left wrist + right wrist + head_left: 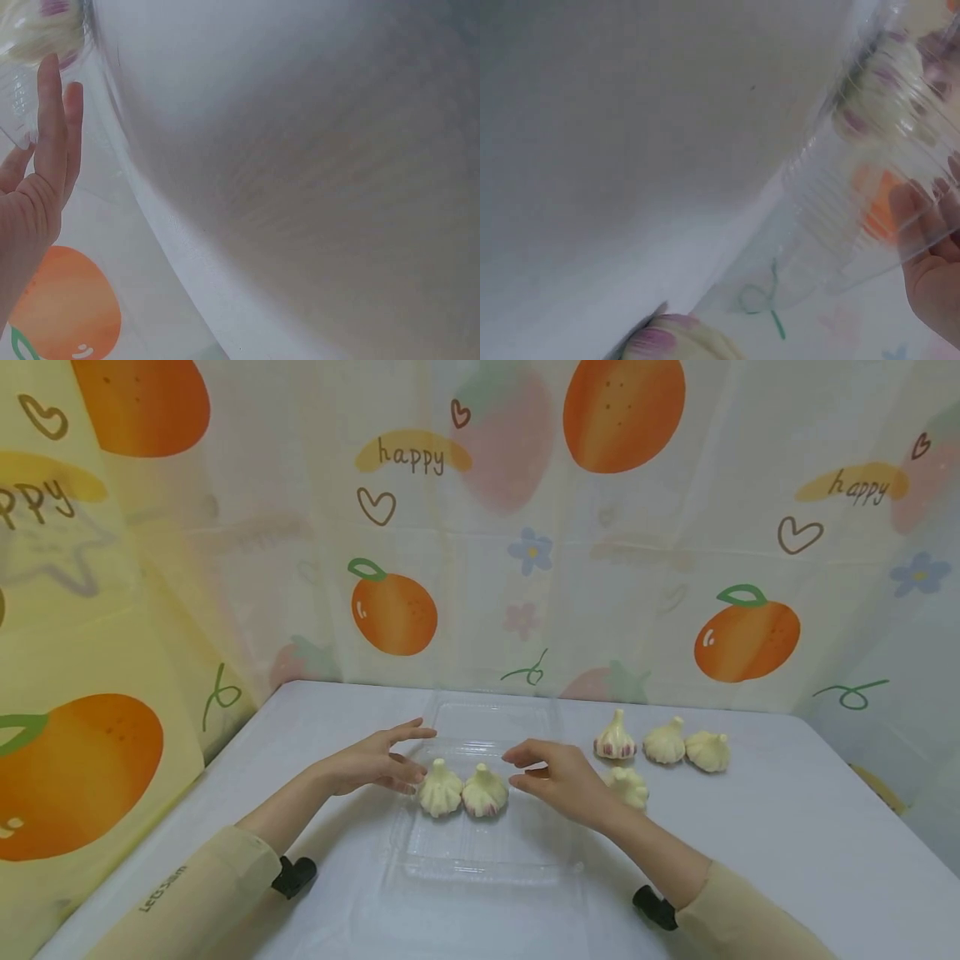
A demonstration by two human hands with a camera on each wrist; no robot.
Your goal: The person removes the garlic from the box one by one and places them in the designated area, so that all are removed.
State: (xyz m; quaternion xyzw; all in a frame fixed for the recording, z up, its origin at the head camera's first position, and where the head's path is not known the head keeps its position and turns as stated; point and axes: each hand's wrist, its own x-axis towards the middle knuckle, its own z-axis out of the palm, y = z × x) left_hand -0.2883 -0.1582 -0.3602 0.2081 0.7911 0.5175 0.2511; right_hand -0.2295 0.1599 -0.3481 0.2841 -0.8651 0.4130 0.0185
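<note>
Two garlic bulbs sit side by side in a clear plastic clamshell box, whose two halves lie spread apart. The left garlic bulb stands upright, touching the right garlic bulb, which has a purple-tinged base. Beside the left bulb is my left hand, fingers stretched out and gripping nothing; in the left wrist view a fingertip reaches the box wall by a bulb. My right hand hovers just right of the other bulb, fingers loosely bent with nothing between them. The right wrist view shows it behind clear plastic.
Right of the box, several more garlic bulbs lie on the white table: a row with a purple-streaked bulb and a pale bulb, plus another bulb partly behind my right hand. A fruit-printed curtain hangs behind.
</note>
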